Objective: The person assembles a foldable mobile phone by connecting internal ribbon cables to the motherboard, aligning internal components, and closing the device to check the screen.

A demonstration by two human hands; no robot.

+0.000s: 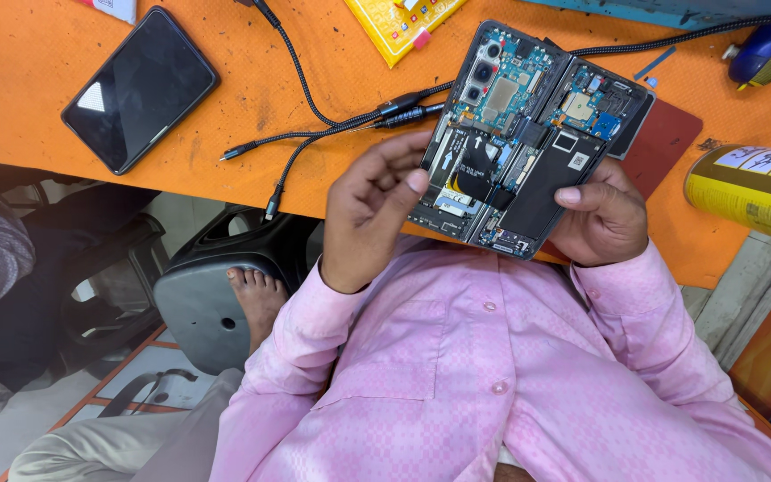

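I hold an opened folding phone (528, 138) up over the near edge of the orange desk (37, 89), its back cover off so the boards, camera modules and black battery face me. My right hand (601, 217) cups the right half from beneath, thumb pressed on the battery's lower edge, which steadies the phone. My left hand (372, 210) meets the left half, fingers curled and the thumb tip pressing the inner parts near the hinge, apparently to work at something there. On the desk far left lies a dark phone (140, 87), screen up. Black cables (332, 120) trail from the far side toward the near edge, a yellow can (751, 192) lies at right, and a red mat (662, 143) sits under the open phone. Below the desk I see a black stool (216, 303) and a bare foot (256, 299)
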